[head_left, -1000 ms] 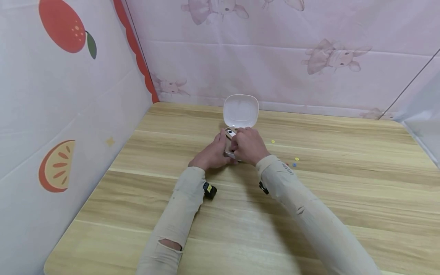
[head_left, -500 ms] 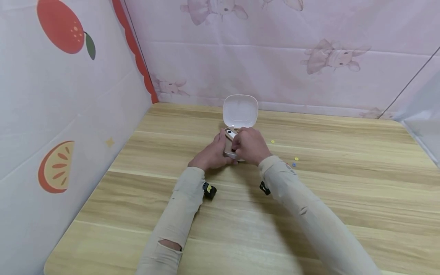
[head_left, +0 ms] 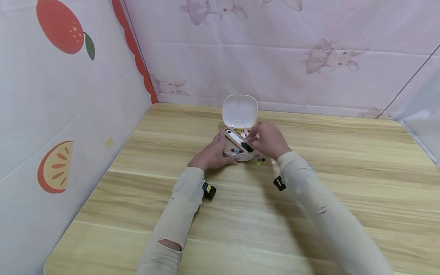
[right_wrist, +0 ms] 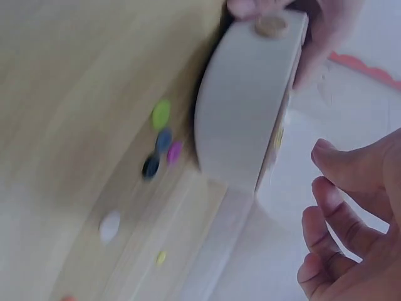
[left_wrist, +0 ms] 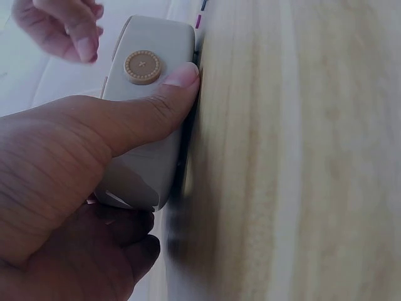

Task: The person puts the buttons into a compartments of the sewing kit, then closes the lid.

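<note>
A small white sewing box (head_left: pixel 245 157) stands with its lid (head_left: pixel 240 110) raised at the back. My left hand (head_left: pixel 210 154) holds its left side, thumb across the front below a brown button-shaped knob (left_wrist: pixel 143 66). In a diagonal slot lies a white tool with a black end (head_left: pixel 235 137), which looks like thread snips. Several coloured buttons (head_left: pixel 236 151) fill the front compartment; small items partly show in the back right one. Above the box's right side is my right hand (head_left: pixel 270 141), fingers loosely bent, with nothing seen between them in the right wrist view.
Several loose buttons lie on the wooden table (head_left: pixel 227 229) right of the box, among them a green button (right_wrist: pixel 161 115), a black button (right_wrist: pixel 150 166) and a white button (right_wrist: pixel 109 227). A printed curtain (head_left: pixel 275 68) hangs behind the table.
My right hand has left the white tool and moved to the right, uncovering the tool in its slot, the front compartment and loose buttons beside the box. My left hand has stayed put.
</note>
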A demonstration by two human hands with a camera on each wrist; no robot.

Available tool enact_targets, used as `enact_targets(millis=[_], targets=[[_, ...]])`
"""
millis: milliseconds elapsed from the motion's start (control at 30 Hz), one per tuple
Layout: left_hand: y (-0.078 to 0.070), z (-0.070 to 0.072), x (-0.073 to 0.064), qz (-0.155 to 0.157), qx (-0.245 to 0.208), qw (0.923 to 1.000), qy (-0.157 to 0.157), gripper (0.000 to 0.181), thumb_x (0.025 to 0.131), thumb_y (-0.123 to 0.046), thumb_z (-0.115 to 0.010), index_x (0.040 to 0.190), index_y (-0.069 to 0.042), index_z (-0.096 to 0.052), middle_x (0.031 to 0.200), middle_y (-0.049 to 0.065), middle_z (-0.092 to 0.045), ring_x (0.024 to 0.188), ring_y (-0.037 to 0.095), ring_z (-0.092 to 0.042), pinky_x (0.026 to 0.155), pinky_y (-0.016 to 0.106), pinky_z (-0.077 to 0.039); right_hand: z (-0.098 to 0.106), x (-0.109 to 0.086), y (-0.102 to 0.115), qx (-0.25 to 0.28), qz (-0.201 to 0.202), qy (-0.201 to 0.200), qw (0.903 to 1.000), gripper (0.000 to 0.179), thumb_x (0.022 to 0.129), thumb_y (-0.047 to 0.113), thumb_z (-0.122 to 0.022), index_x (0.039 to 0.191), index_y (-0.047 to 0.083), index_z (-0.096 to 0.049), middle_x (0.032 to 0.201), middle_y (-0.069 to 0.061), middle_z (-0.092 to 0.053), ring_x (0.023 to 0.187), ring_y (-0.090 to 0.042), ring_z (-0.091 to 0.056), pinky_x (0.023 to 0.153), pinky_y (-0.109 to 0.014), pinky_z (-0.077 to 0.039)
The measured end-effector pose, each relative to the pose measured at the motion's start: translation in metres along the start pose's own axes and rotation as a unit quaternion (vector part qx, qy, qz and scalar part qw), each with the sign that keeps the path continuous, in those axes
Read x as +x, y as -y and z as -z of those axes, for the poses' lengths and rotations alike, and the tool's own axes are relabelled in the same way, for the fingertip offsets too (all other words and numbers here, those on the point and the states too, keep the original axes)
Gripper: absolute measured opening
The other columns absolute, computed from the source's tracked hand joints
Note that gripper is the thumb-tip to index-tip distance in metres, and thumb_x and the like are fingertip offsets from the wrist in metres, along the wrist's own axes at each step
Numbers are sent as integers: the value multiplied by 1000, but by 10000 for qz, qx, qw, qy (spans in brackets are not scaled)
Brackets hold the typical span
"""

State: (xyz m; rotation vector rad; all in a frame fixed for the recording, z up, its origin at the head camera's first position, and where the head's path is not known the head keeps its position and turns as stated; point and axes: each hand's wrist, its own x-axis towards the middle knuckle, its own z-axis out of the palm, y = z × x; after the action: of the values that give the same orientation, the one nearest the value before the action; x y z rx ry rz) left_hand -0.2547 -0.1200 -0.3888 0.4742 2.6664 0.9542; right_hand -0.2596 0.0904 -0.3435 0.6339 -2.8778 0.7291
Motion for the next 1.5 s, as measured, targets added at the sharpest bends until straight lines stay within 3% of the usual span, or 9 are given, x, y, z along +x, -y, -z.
enact_targets(millis=[433,600,1067,1500], targets=[[0,0,1,121,-11,9999,38,126,86,-32,-83,160,-5,16,168,21,-4,152,30,-18,122,39,-20,25,-18,-49,128,-547,-36,9984,11,91,4,-68,95,-2,-76,107,-19,-68,99,-35,-62,89,-52,-49],[1,0,1,128,-3,9999,35,126,86,-32,-83,160,-5,15,168,21,-4,152,30,-18,122,39,-19,33,-27,-64,95,-756,156,9970,13,92,2,-67,97,-4,-76,107,-21,-70,104,-37,-61,93,-55,-47],[-1,1,0,29,94,9999,39,125,87,-33,-82,159,-2,15,167,22,-6,152,30,-18,123,38,-18,44,-46,-92,-239,-1097,823,9903,14,88,2,-68,96,-4,-77,102,-21,-73,99,-39,-65,89,-57,-50],[0,0,1,41,-35,10000,48,125,87,-32,-82,159,-4,16,167,21,-5,152,30,-18,122,39,-19,50,-53,-102,-468,-1149,1247,9844,12,84,5,-74,93,-2,-78,95,-18,-76,88,-32,-66,85,-54,-51]])
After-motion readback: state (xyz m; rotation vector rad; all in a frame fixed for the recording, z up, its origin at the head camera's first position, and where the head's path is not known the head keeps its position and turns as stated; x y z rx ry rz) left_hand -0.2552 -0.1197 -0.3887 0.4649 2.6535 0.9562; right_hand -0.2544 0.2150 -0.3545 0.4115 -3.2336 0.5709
